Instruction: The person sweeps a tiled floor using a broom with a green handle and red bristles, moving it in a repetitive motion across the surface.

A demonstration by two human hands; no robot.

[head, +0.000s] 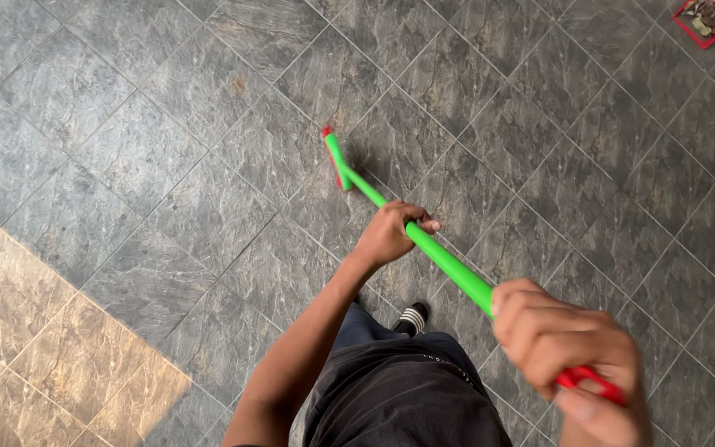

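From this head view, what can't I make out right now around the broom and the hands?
- Broom head: seen edge-on from above, so its bristles cannot be made out.
- Handle end: wrapped by the blurred right hand; only a red bit shows.
- Left hand: its fingers cover the handle there.
- Red dustpan: cut off by the top edge, contents too small.
- One foot: mostly hidden by the shorts.

Left hand (391,233) out at arm's length, far from the body, fingers curled shut, thumb poking right; forearm bare and nearly straight. Right hand (568,352) near the camera, low right, fist clenched tight (blurred, knuckles up), wrist cut off by the frame edge.
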